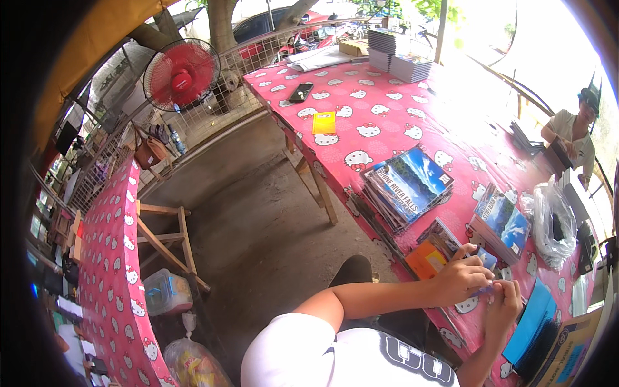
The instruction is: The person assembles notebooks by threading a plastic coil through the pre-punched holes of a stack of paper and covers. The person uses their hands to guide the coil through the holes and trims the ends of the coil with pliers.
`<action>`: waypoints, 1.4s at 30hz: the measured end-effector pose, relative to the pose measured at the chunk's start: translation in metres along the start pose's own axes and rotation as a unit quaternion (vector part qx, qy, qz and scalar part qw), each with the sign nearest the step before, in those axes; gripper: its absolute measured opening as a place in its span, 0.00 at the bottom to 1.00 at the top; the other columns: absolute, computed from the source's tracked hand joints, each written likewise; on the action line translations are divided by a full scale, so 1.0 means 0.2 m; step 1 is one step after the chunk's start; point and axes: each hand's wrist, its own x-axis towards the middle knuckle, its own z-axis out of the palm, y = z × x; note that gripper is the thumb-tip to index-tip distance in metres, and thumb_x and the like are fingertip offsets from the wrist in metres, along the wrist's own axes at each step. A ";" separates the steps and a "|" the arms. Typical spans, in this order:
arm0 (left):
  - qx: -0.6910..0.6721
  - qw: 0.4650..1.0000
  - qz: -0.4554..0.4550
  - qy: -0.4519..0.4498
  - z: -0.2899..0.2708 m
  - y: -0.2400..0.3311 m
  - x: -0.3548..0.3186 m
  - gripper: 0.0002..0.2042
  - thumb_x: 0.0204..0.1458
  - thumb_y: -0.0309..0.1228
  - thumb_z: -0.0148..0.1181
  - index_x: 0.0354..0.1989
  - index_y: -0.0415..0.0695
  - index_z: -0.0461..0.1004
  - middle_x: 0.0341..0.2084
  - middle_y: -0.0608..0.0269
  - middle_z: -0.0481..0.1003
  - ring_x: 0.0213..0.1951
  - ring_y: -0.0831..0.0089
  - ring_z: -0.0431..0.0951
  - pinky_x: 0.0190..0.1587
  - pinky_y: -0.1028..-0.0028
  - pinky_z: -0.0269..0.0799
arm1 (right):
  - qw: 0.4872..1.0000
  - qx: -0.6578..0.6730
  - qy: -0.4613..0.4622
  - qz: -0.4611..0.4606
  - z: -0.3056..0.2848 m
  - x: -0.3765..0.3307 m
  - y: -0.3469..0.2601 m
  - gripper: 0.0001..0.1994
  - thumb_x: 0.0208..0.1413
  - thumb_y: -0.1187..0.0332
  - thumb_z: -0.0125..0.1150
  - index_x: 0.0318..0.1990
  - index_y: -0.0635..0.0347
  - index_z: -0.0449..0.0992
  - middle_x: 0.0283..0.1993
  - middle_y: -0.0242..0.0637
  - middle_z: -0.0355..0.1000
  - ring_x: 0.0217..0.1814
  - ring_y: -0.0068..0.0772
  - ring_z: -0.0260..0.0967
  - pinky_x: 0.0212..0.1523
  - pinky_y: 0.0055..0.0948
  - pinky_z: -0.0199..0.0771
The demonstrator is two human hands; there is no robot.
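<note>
My left hand (461, 278) and my right hand (504, 304) meet over the table's near edge, fingers closed. Between the fingertips is a small purplish piece (483, 289), too small and covered to name. Just beyond the left hand lie an orange booklet (424, 259) and some picture-covered booklets (441, 236), partly hidden by my fingers. A stack of spiral notebooks (412, 186) with a blue-sky landscape cover sits farther left. Another notebook stack (501, 220) stands beyond my hands. To the right of my right hand is a bright blue flat sheet or folder (532, 321).
A clear plastic bag (554, 226) and a printed carton (564, 351) flank the right side. On the patterned pink table lie a yellow card (324, 122), a phone (301, 92) and far notebook stacks (410, 67). A person (574, 138) handles dark items at far right. A red fan (182, 74) stands left.
</note>
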 end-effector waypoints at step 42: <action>0.084 0.989 -0.088 -0.081 -0.10 0.00 0.15 0.19 0.35 0.35 0.73 0.35 0.45 0.73 0.25 0.64 0.75 0.31 0.65 0.77 0.57 0.60 0.58 | 0.948 0.270 -0.166 -0.033 -0.07 0.22 0.58 0.19 0.42 0.77 0.66 0.45 0.65 0.72 0.36 0.33 0.75 0.38 0.17 0.68 0.40 0.23 0.71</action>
